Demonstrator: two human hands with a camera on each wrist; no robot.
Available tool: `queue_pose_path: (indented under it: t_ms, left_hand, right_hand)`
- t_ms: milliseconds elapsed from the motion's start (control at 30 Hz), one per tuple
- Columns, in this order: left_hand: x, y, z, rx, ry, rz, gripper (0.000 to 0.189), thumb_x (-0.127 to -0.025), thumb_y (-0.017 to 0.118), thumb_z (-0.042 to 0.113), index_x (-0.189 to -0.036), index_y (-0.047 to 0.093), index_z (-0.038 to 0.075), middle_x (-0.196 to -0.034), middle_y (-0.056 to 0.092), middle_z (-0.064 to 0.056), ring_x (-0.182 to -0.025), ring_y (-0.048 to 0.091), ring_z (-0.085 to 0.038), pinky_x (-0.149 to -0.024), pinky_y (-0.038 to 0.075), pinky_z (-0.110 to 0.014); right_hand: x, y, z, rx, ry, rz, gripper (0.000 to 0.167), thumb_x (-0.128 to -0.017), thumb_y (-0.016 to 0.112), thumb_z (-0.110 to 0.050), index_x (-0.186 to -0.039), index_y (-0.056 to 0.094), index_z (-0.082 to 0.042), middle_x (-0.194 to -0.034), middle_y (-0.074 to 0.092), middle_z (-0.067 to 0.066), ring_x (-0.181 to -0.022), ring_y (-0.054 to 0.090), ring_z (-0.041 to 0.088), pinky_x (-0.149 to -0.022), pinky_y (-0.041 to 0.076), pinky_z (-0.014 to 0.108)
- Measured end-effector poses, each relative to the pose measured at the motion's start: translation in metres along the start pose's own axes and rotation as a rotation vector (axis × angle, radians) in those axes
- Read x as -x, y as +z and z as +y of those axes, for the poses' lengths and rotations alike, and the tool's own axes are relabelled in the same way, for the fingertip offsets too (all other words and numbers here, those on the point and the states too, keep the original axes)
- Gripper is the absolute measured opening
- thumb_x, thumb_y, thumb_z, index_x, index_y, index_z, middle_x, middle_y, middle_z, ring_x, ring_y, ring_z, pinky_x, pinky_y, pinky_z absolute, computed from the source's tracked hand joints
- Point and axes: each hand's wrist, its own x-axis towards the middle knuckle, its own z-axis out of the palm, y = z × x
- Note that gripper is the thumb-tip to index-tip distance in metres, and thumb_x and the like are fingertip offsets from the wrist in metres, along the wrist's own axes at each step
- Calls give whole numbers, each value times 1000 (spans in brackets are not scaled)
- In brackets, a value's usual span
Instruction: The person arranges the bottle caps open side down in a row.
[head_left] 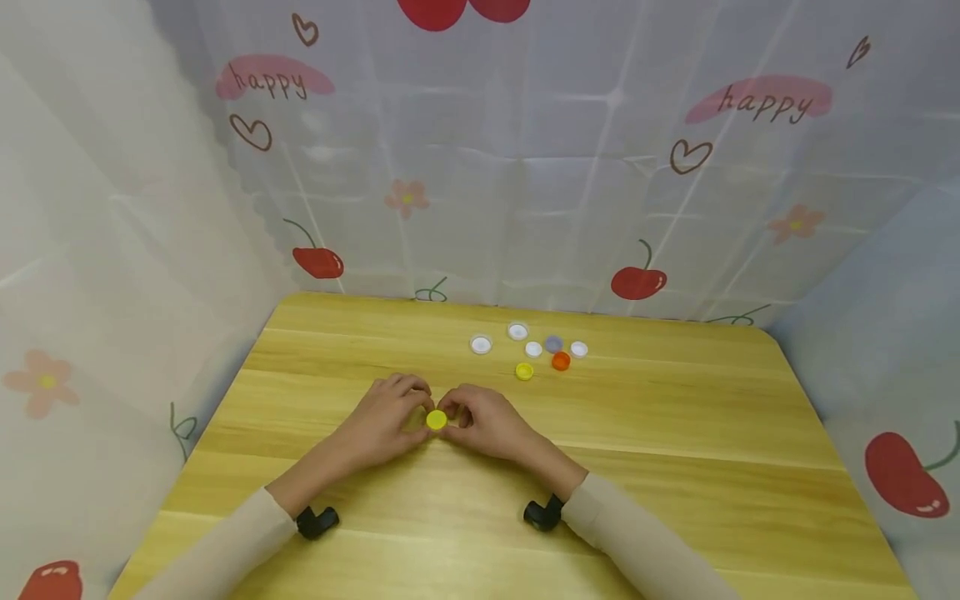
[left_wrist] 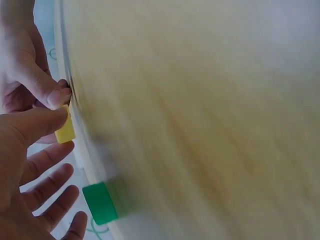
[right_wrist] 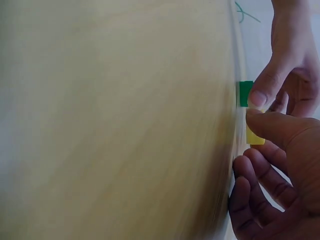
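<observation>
Between my two hands is a round yellow cap (head_left: 437, 420), held over the wooden table. The left hand (head_left: 382, 421) pinches it from one side with thumb and forefinger; in the left wrist view its other fingers spread away from the cap. From the opposite side the right hand (head_left: 487, 422) pinches the same cap between thumb and curled fingers. A short green cylinder, like a cap (left_wrist: 100, 203), stands beside the left hand's fingers in the left wrist view. It also shows in the right wrist view, but the left hand seems to hide it from the head camera.
Beyond the hands lie several small caps: white ones (head_left: 481, 344), a grey one (head_left: 553, 343), an orange one (head_left: 561, 361) and another yellow one (head_left: 524, 372). Curtains (head_left: 495, 208) printed with cherries surround the wooden table (head_left: 675, 500) at the back and sides.
</observation>
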Motion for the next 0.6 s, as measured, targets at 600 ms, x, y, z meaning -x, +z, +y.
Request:
queue_pose_path:
  t_ms: [600]
  left_hand:
    - [8, -11, -9, -31, -43, -56, 29, -91, 88, 37, -111, 75, 22, -136, 66, -1, -132, 57, -29, -110, 48, -56]
  right_hand:
    - [-18, 22, -11, 99, 75, 10, 31, -93, 85, -42, -115, 76, -22, -105, 71, -5, -79, 59, 3, -72, 51, 20]
